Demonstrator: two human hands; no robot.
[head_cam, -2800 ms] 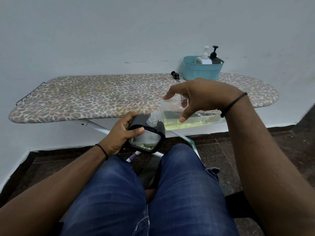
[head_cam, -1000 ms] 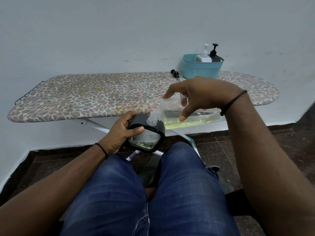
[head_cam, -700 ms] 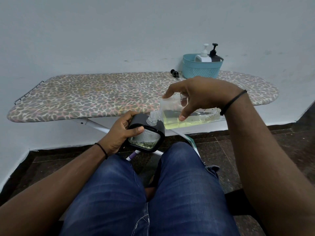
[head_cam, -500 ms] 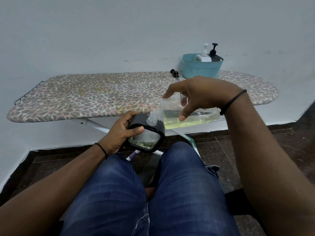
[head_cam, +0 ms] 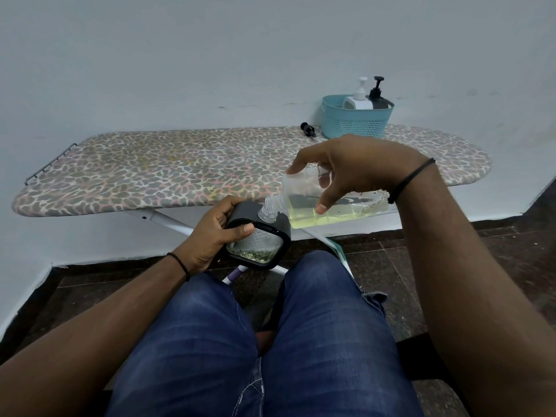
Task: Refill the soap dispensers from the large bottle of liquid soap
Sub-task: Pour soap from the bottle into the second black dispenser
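- Pouring from the large soap bottle [head_cam: 325, 203], the right hand [head_cam: 358, 170] grips it from above, thumb on the near face and fingers curled over the top; it lies nearly flat above the knees, its threaded neck dipped into the top of the dispenser.
- Yellow liquid fills only the low side, so the bottle is probably fairly light now, though the load will shift as it tips (thin clear walls likely flex if squeezed).
- Soap on the plastic would make it slippery; a hold across the broad body, as here, looks safest.
- The black-framed dispenser [head_cam: 258, 239] sits tilted in the left hand [head_cam: 210, 236], thumb over its front edge, fingers wrapped behind; rigid, with little soap visible at its bottom.
- Beyond, on the ironing board [head_cam: 180, 170], a teal basket [head_cam: 355, 121] holds a white pump bottle [head_cam: 359, 99] and a black pump bottle [head_cam: 377, 96]; a loose black pump head [head_cam: 308, 128] lies just beside the basket.
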